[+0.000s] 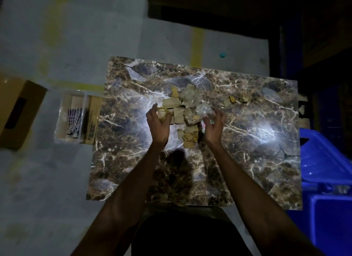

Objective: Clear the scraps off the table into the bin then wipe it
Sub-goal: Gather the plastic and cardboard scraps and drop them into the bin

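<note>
A person is standing at the near edge of a marble-patterned desk [133, 160], both bare forearms reaching out over it. In the middle of the desk a pile of scraps [183, 120] is lying: tan cardboard pieces [171, 103] mixed with crumpled clear plastic [190, 95].

The left hand [159, 122] is sitting at the left side of the pile, palm turned toward the right, its fingers and thumb curling round a cardboard piece at the pile's left edge. The right hand [214, 125] is sitting at the right side of the pile, palm turned toward the left, its fingers bent around a wad of clear plastic [203, 111]; how firmly it is gripping the wad cannot be told in the dim light. The two hands are facing each other with the near part of the pile lying between them.

A smaller cluster of cardboard bits [236, 100] is lying apart from the pile, farther to the right on the desk. Bright glare is reflecting off the desk surface right of the hands.

A blue bin [327, 179] is standing just beside the desk's right edge. On the floor to the left, a white tray [62, 111] is holding a checked cloth [74, 120], with a slim cardboard box [93, 120] standing between the tray and the desk's left edge. Farther left a larger brown box [17, 111] is resting on the pale floor [47, 179]. A small teal object [222, 54] is lying on the floor beyond the desk's far edge.
</note>
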Tool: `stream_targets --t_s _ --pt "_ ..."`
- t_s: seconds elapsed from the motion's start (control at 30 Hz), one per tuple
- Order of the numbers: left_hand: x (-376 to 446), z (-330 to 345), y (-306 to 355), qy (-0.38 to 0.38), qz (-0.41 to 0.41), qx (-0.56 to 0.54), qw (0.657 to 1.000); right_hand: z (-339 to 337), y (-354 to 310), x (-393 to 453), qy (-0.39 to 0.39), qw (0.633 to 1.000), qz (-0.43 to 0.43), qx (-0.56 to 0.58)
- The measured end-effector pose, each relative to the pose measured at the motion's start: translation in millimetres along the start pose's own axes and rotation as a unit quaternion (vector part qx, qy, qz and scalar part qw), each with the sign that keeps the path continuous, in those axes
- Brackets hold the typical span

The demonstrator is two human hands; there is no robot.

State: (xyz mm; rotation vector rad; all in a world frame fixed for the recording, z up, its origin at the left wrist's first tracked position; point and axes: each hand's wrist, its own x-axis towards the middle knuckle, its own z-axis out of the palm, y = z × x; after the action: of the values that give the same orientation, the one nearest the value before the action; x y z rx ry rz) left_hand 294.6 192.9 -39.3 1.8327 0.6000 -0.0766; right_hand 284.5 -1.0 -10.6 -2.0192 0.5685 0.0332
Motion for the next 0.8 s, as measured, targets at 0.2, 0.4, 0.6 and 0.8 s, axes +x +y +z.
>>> stream_targets --t_s 0.2,0.4,0.6,0.8 --pt "3.2 34.4 12.8 -0.012 0.029 0.085 0.996 38.9 -15.1 10.0 -0.031 0.999 0.035 -0.002" --pt "-26.0 69.7 13.6 -0.033 -0.031 -0.056 0.997 56.2 -4.0 -11.7 -0.024 0.997 0.031 0.066" --pt "-53.1 88.5 28.8 -0.021 -0.073 -0.222 0.972 38.9 -5.6 -21.0 -0.004 0.98 0.062 0.188" --pt "-91.5 95.6 55.5 -0.016 -0.053 -0.223 0.973 2.0 -11.9 -28.8 -0.036 0.968 0.054 0.241"
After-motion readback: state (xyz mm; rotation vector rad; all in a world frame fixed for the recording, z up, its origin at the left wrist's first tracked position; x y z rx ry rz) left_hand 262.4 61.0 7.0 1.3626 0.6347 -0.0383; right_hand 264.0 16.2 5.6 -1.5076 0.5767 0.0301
